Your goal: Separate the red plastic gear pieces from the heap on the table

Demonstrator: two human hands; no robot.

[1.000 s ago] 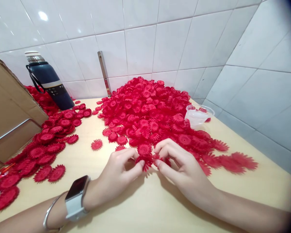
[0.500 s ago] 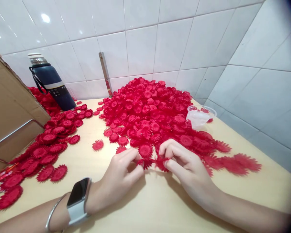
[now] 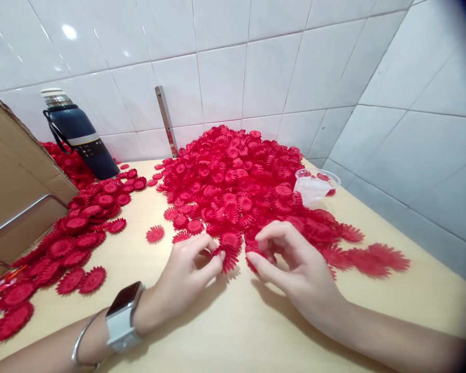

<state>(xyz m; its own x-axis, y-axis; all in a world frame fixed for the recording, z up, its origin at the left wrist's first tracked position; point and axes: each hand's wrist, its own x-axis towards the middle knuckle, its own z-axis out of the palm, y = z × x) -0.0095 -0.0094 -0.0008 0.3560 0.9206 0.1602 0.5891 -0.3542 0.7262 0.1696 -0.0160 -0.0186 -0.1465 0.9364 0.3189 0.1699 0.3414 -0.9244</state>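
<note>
A big heap of red plastic flower pieces covers the back middle of the pale wooden table. At its near edge my left hand, with a watch and a bangle on the wrist, pinches one red flower piece between thumb and fingers. A small gap to the right, my right hand pinches another red flower piece with its fingertips. The two pieces are apart.
A second spread of red pieces lies at the left beside a cardboard box. A dark blue bottle stands at the back left. A clear plastic cup lies by the heap's right side. White tiled walls close the back and right.
The two hands held red pieces together between their fingertips; now they have drawn apart, each keeping one piece. The view shifted slightly.
</note>
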